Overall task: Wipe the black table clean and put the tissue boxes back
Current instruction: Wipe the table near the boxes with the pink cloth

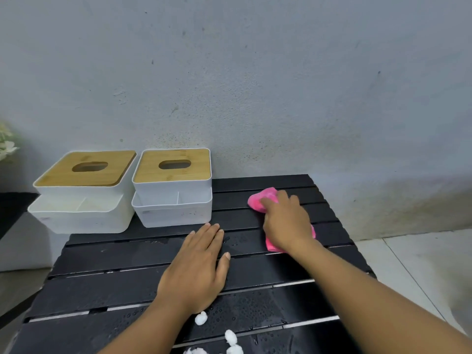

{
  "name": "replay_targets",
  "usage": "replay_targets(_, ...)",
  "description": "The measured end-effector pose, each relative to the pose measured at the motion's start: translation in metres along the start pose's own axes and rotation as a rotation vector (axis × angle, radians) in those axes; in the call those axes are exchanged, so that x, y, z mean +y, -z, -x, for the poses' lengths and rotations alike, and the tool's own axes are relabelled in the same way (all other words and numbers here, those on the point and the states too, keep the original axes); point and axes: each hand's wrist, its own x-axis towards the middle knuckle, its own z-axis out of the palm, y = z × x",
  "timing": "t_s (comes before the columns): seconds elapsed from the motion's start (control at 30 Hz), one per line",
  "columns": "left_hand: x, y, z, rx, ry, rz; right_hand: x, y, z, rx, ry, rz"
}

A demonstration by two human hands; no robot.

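Behind your work area you've got a plain grey wall [255,72], matte, speckled with small dark marks and scuffs. Its lower band on the right looks stained and discoloured near the floor. Floor [421,264] on your right is light tile with thin dark grout lines. At the far left edge, a bit of pale-leaved plant [6,144] pokes into view. Below it sits a dark ledge [12,208], only partly visible. Lighting is even and soft, no hard shadows; you can't see the source.
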Motion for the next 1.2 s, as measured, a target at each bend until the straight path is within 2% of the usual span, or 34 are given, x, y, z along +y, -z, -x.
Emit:
replay_targets(0.07, -0.001, -0.001, 0.0, 0.007, -0.005, 0.0, 0.006, 0.002, 0.01, -0.009, 0.117, -0.031)
replay_targets(0.1, -0.001, -0.001, 0.001, 0.007, -0.009, 0.003, 0.015, 0.005, 0.007, -0.026, 0.108, -0.045)
replay_targets(0.27, -0.001, -0.001, 0.001, 0.014, -0.008, 0.023, 0.072, 0.014, -0.026, -0.035, -0.278, -0.069)
replay_targets(0.4, -0.001, 0.0, 0.0, 0.015, -0.007, 0.029, 0.065, 0.009, -0.03, -0.017, -0.382, -0.062)
replay_targets(0.5, -0.001, -0.001, 0.0, 0.011, -0.006, 0.013, 0.051, 0.007, -0.013, 0.016, -0.303, -0.048)
replay_targets(0.63, -0.002, -0.001, 0.0, 0.013, -0.008, 0.004, 0.032, 0.003, 0.025, 0.052, -0.077, 0.029)
replay_targets(0.7, -0.001, -0.001, 0.001, 0.015, -0.005, 0.005, 0.038, 0.006, 0.028, 0.018, -0.016, -0.034)
replay_targets(0.77, -0.001, -0.001, 0.001, 0.009, -0.009, -0.003, 0.06, 0.009, 0.01, -0.01, -0.095, -0.087)
replay_targets(0.87, -0.002, -0.001, 0.001, 0.014, -0.009, 0.006, 0.088, 0.013, -0.021, -0.019, -0.354, -0.128)
replay_targets(0.93, -0.003, -0.001, 0.0, 0.018, -0.012, 0.022, 0.084, 0.01, -0.029, -0.026, -0.422, -0.132)
replay_targets(1.0, -0.002, -0.002, 0.001, 0.017, -0.019, 0.012, 0.066, 0.009, -0.022, -0.025, -0.345, -0.096)
replay_targets(1.1, -0.002, -0.001, 0.001, 0.028, -0.015, 0.019, 0.033, 0.006, 0.004, -0.004, -0.068, -0.034)
replay_targets(1.2, -0.002, -0.001, 0.001, 0.022, -0.018, 0.024, 0.026, 0.004, 0.025, -0.026, 0.172, -0.106)
